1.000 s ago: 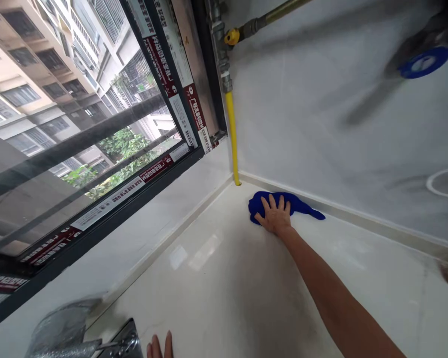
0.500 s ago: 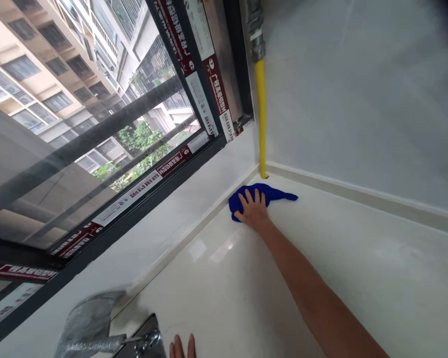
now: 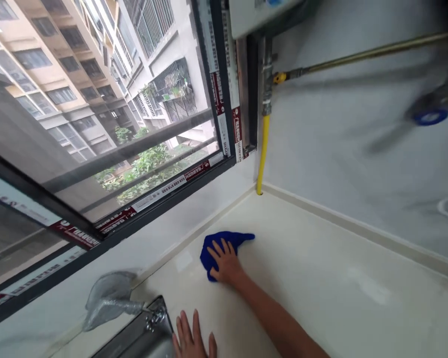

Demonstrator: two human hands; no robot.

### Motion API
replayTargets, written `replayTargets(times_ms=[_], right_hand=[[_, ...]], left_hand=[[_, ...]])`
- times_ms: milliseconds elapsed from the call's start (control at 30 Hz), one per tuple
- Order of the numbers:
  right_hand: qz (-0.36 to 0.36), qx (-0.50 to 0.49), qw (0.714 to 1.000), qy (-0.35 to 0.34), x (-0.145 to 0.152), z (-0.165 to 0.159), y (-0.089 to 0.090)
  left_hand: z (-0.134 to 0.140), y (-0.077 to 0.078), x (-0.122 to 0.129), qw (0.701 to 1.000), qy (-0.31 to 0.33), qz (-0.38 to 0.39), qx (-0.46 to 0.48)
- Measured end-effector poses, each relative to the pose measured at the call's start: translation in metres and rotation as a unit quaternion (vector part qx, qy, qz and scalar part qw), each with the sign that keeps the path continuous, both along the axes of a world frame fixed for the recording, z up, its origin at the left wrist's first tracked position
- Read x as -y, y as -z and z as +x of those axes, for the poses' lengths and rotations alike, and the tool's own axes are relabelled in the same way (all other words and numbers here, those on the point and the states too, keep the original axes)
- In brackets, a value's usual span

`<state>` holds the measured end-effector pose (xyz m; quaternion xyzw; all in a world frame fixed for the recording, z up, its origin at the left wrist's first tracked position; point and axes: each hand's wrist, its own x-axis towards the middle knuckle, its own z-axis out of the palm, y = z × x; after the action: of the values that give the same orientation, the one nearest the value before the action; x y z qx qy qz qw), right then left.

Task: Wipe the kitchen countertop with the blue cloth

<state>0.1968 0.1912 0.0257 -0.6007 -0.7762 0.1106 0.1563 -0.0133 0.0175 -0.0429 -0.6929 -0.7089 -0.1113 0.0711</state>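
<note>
My right hand (image 3: 226, 262) lies with spread fingers on top of a blue cloth (image 3: 222, 239), pressing it flat against the pale countertop (image 3: 302, 258). The cloth is bunched under the palm, and a narrow tail of it points right. At the bottom edge, my left hand (image 3: 191, 340) rests on the counter with its fingers apart and nothing in it. Just left of that hand is the corner of a metal sink (image 3: 134, 332). A plastic-wrapped faucet (image 3: 114, 303) rises behind the sink.
A window frame (image 3: 171, 188) with printed tape runs along the left wall. In the back corner, a yellow pipe (image 3: 263, 154) enters the counter. A raised lip (image 3: 332, 219) borders the counter along the right wall. A metal pipe (image 3: 366, 53) and a blue-ringed fitting (image 3: 431, 117) are higher up.
My right hand and the blue cloth have slid away from the back corner, nearer to me along the counter. The view has shifted, and more of my left hand shows.
</note>
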Motion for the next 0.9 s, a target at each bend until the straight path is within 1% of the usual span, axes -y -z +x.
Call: replayTargets(times_ms=[67, 133, 233, 400, 500, 633, 767, 833, 900], right_hand=[[-0.028, -0.02, 0.998, -0.052, 0.031, -0.016, 0.001], [-0.055, -0.038, 0.993, -0.093, 0.064, -0.021, 0.004], [-0.077, -0.038, 0.99, -0.112, 0.117, -0.016, 0.007], [-0.083, -0.015, 0.994, -0.072, 0.217, 0.01, 0.002], [-0.062, 0.013, 0.997, -0.037, 0.279, 0.028, 0.0], [-0.015, 0.052, 0.998, 0.012, 0.362, 0.056, 0.006], [0.02, 0.1, 0.993, 0.06, 0.449, 0.087, 0.019], [0.025, 0.129, 0.988, 0.081, 0.497, 0.103, 0.027], [0.016, 0.154, 0.981, 0.116, 0.545, 0.116, 0.036]], left_hand=[[0.002, -0.006, 0.001, 1.0, 0.009, 0.01, 0.019], [0.004, -0.013, 0.001, 0.999, 0.02, 0.018, 0.039], [0.008, -0.024, 0.003, 0.997, 0.029, 0.026, 0.064], [0.016, -0.044, 0.006, 0.995, 0.033, 0.02, 0.088], [0.018, -0.05, 0.007, 0.995, 0.033, 0.012, 0.09], [0.02, -0.05, 0.008, 0.996, 0.034, 0.022, 0.079], [0.021, -0.048, 0.008, 0.996, 0.043, 0.031, 0.076], [0.021, -0.047, 0.007, 0.995, 0.045, 0.033, 0.086], [0.022, -0.045, 0.006, 0.993, 0.048, 0.035, 0.098]])
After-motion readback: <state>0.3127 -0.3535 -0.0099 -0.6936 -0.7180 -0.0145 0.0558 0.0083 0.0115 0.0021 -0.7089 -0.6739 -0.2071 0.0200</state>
